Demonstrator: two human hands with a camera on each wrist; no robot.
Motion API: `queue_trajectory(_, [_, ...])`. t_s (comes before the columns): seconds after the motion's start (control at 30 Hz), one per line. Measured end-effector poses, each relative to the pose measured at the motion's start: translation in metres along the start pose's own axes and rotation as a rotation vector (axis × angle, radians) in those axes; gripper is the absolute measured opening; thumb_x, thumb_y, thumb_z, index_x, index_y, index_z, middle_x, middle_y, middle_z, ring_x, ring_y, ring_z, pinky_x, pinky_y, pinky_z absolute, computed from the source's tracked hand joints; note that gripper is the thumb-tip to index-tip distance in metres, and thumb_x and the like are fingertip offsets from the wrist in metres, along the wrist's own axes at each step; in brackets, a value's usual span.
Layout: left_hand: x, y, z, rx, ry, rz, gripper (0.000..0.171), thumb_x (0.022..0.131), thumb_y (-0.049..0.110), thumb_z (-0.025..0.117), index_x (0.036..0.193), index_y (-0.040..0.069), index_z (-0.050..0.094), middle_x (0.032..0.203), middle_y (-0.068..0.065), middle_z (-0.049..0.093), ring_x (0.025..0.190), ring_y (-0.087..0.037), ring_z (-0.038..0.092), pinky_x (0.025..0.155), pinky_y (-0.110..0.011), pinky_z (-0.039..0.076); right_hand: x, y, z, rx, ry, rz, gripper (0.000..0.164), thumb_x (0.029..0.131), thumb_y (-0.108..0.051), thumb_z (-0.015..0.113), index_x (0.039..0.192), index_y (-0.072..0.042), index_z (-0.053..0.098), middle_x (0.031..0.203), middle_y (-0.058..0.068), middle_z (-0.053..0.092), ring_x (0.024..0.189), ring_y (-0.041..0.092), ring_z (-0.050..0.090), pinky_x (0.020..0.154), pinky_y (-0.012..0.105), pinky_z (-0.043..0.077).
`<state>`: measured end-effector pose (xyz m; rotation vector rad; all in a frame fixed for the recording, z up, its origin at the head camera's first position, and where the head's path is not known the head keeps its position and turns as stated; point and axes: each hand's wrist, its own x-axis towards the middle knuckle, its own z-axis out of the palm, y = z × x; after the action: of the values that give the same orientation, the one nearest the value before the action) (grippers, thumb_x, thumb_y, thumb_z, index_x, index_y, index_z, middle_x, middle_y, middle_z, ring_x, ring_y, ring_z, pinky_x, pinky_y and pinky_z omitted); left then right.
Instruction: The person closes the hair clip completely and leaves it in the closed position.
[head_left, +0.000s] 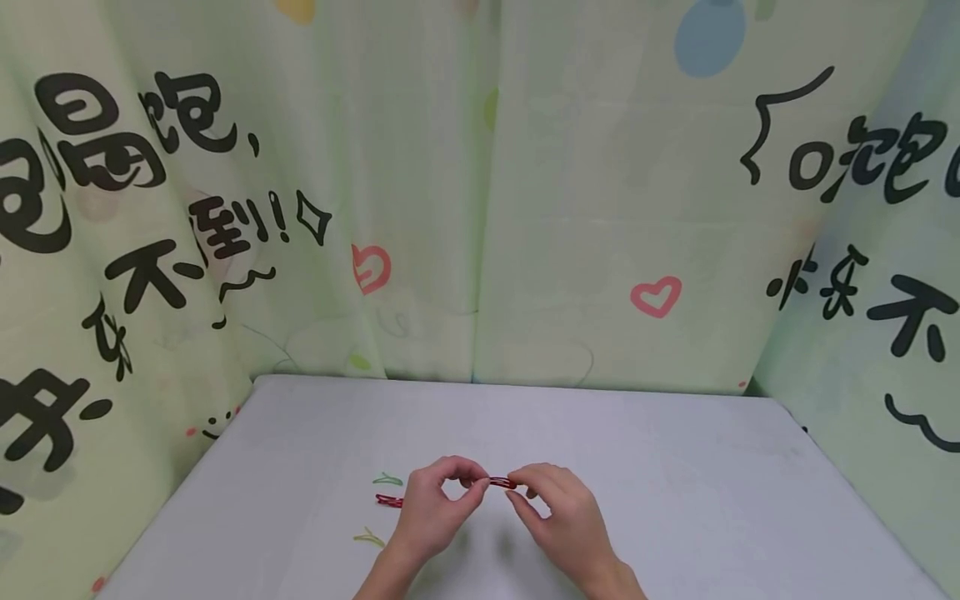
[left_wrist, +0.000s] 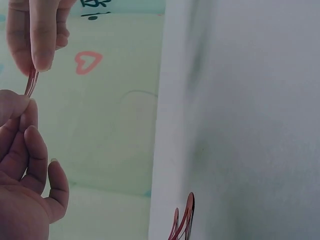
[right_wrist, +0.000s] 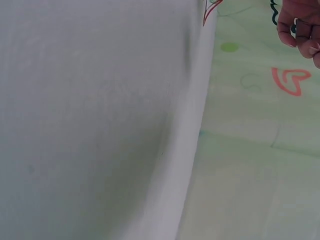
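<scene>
A slim dark-red hair clip (head_left: 502,482) is held above the table between both hands. My left hand (head_left: 441,505) pinches one end between thumb and forefinger. At the other end, the fingers of my right hand (head_left: 564,514) grip the clip. In the left wrist view, the clip's thin parallel strips (left_wrist: 31,84) show between the fingertips of the two hands; its ends are covered. Only the curled fingers of the left hand (right_wrist: 302,30) appear in the right wrist view, at the upper right corner.
Left of the hands, a green hair clip (head_left: 387,479), red hair clips (head_left: 388,501), partly covered by the left hand, and a yellow hair clip (head_left: 368,538) lie on the white table (head_left: 247,500). A printed curtain (head_left: 570,250) hangs behind and along both sides.
</scene>
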<state>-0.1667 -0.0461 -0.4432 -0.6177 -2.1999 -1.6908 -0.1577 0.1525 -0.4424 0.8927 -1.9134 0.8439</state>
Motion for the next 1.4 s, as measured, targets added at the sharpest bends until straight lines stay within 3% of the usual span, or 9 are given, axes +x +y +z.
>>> queue_trajectory(0.1, [-0.001,0.002,0.000,-0.022,-0.002,-0.022,0.018,0.086,0.000,0.078,0.089,0.018,0.074,0.082,0.011,0.068,0.078,-0.011,0.061,0.072,-0.032,0.051,0.000,-0.001,-0.001,-0.040,0.015,-0.025,0.025,0.103,-0.029,0.059,0.096,-0.010,0.073,0.089,-0.003,0.070,0.071,0.013,0.062,0.068,0.021,0.050])
queue_trajectory(0.3, [-0.001,0.004,-0.001,-0.049,-0.025,-0.042,0.013,0.088,0.006,0.078,0.093,0.017,0.074,0.086,0.009,0.069,0.082,-0.013,0.061,0.077,-0.030,0.050,0.002,0.000,-0.004,-0.077,0.027,-0.055,0.025,0.103,-0.029,0.060,0.095,-0.010,0.075,0.088,-0.004,0.070,0.072,0.014,0.063,0.067,0.025,0.050])
queue_trajectory(0.57, [0.006,0.002,-0.013,0.028,-0.036,0.019,0.014,0.089,0.007,0.078,0.097,0.016,0.072,0.092,0.009,0.069,0.086,-0.024,0.063,0.081,-0.033,0.050,0.003,0.007,-0.012,-0.098,-0.007,0.001,0.025,0.101,-0.031,0.062,0.095,-0.011,0.075,0.090,-0.005,0.070,0.073,0.015,0.063,0.067,0.027,0.050])
queue_trajectory(0.83, [0.009,0.002,-0.025,0.062,-0.038,0.008,0.020,0.089,0.007,0.077,0.101,0.023,0.070,0.095,0.010,0.068,0.090,-0.025,0.062,0.084,-0.033,0.048,0.002,0.014,-0.017,-0.098,-0.010,0.066,0.009,0.088,-0.017,0.079,0.096,-0.013,0.077,0.091,-0.005,0.070,0.072,0.014,0.062,0.067,0.024,0.048])
queue_trajectory(1.07, [0.006,-0.005,-0.040,0.129,-0.023,-0.002,0.026,0.088,0.005,0.077,0.103,0.024,0.069,0.099,0.018,0.064,0.091,-0.021,0.060,0.085,-0.038,0.047,0.004,0.023,-0.021,-0.129,-0.021,0.114,0.031,0.069,0.001,0.088,0.093,-0.014,0.077,0.087,-0.006,0.069,0.068,0.011,0.059,0.063,0.020,0.046])
queue_trajectory(1.2, [0.003,-0.010,-0.051,0.158,-0.019,-0.041,0.025,0.088,0.004,0.077,0.105,0.021,0.070,0.100,0.018,0.064,0.093,-0.028,0.060,0.085,-0.042,0.048,0.005,0.030,-0.022,-0.154,-0.019,0.141,0.033,0.066,0.003,0.090,0.091,-0.015,0.077,0.084,-0.008,0.067,0.063,0.010,0.057,0.061,0.018,0.044])
queue_trajectory(1.4, [0.000,-0.018,-0.065,0.207,-0.034,-0.071,0.025,0.088,0.007,0.078,0.108,0.019,0.069,0.101,0.015,0.064,0.094,-0.025,0.060,0.085,-0.044,0.049,0.001,0.044,-0.021,-0.169,-0.070,0.222,0.029,0.068,0.001,0.090,0.089,-0.014,0.076,0.082,-0.006,0.067,0.064,0.011,0.057,0.058,0.018,0.043])
